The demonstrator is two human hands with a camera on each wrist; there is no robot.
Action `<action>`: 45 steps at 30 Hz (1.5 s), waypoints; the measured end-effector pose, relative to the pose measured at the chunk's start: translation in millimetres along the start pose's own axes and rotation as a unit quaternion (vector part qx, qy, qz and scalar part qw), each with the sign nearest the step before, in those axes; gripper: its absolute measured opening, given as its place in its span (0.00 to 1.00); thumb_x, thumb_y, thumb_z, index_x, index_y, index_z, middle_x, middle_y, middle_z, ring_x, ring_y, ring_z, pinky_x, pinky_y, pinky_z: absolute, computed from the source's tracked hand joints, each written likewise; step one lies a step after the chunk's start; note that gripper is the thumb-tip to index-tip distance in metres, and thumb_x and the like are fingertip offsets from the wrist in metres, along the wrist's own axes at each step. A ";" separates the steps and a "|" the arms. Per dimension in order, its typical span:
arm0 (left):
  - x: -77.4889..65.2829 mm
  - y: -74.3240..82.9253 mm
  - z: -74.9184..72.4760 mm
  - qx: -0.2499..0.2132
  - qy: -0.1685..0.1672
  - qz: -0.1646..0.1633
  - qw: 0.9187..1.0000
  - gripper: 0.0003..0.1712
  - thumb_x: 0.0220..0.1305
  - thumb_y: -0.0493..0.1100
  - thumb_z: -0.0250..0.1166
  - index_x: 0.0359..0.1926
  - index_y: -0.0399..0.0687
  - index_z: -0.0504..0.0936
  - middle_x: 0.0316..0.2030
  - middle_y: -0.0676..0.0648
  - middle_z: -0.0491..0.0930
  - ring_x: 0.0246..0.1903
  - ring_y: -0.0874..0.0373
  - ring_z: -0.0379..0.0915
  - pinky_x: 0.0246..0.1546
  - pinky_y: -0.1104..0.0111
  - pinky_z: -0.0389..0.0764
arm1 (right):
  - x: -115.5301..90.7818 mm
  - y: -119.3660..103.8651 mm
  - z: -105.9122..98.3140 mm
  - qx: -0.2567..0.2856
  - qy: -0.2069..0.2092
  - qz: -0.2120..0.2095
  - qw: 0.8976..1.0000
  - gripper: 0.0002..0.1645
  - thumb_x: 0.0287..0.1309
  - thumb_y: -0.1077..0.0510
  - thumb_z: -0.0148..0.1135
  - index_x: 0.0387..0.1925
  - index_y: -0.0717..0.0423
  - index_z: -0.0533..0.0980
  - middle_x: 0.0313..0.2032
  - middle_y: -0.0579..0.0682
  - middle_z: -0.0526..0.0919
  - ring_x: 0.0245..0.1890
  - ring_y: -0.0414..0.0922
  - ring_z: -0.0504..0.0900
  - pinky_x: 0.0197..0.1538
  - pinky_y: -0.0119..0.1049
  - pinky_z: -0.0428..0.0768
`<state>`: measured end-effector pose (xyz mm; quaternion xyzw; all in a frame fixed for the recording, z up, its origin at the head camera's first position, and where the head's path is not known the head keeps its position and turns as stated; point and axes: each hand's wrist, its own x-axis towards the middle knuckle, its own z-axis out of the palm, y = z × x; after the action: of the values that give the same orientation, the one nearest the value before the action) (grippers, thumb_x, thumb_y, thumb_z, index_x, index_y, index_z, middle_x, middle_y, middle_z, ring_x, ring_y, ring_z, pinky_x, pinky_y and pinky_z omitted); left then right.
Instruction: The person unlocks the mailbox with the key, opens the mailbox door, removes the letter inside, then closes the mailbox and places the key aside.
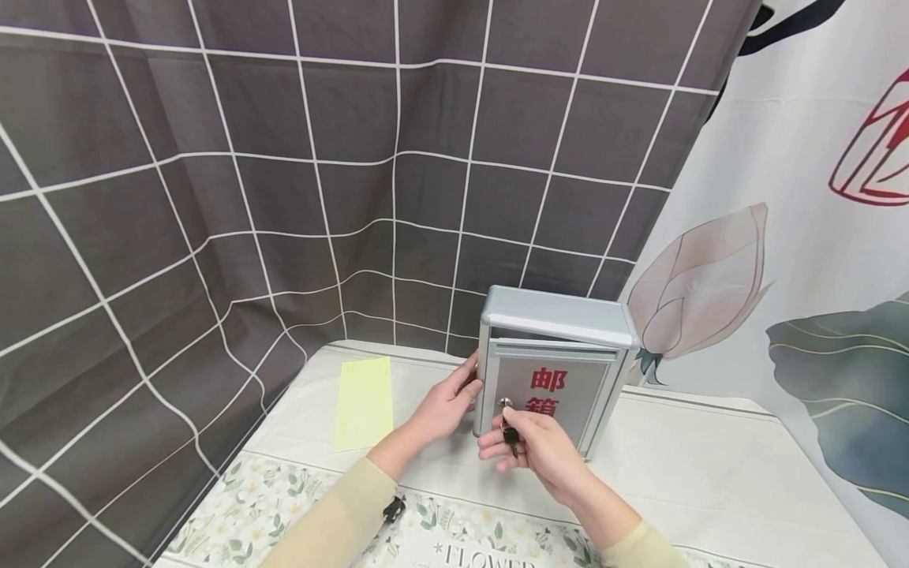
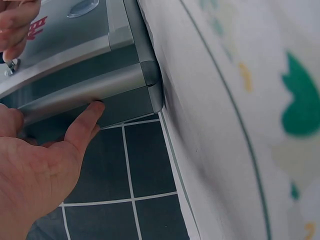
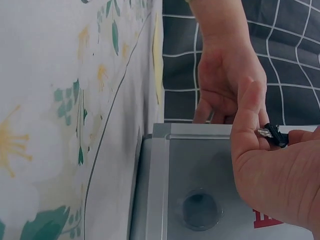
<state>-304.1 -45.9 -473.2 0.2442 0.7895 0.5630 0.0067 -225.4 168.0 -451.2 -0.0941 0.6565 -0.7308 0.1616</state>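
Observation:
A grey metal mailbox with red characters stands upright on the table, a dark gap showing under its top. My left hand rests on the box's left side; in the left wrist view its fingers lie extended against the side wall. At the lock on the door's left part, my right hand pinches a key between thumb and forefinger. A second key with a black head hangs below it, in front of the other fingers. The right wrist view shows this hanging key beside the palm.
A yellow paper sheet lies on the white tablecloth left of the mailbox. Near my left sleeve is a small black object. Behind the table hang a dark gridded curtain and a white printed one.

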 end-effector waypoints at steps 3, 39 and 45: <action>0.1 -0.4 0.6 -0.001 0.000 -0.002 1.000 0.35 0.91 0.56 0.53 0.90 0.69 0.57 0.82 0.44 0.69 0.71 0.43 0.79 0.61 0.61 0.89 | 3.5 0.3 0.6 0.002 0.010 -0.002 1.000 0.28 0.88 0.48 0.55 0.58 0.74 0.76 0.45 0.62 0.93 0.43 0.50 0.95 0.41 0.38 0.94; -1.2 0.0 -0.4 -0.002 0.003 0.003 1.000 0.35 0.91 0.55 0.53 0.90 0.66 0.57 0.83 0.43 0.66 0.74 0.40 0.74 0.62 0.51 0.89 | 23.8 2.4 3.7 0.021 0.063 -0.015 0.998 0.27 0.87 0.48 0.57 0.55 0.74 0.76 0.41 0.59 0.94 0.41 0.48 0.96 0.38 0.34 0.93; -1.3 1.7 -1.0 0.004 0.005 0.005 1.000 0.35 0.91 0.55 0.52 0.90 0.64 0.58 0.82 0.43 0.67 0.75 0.41 0.74 0.63 0.55 0.89 | 23.9 0.5 7.0 0.013 0.083 -0.019 0.996 0.26 0.86 0.49 0.59 0.51 0.74 0.77 0.40 0.61 0.94 0.40 0.49 0.96 0.38 0.34 0.93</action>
<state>-302.6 -46.9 -471.6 0.2455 0.7903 0.5614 -0.0010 -245.2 152.8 -452.7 -0.0435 0.6562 -0.7474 0.0941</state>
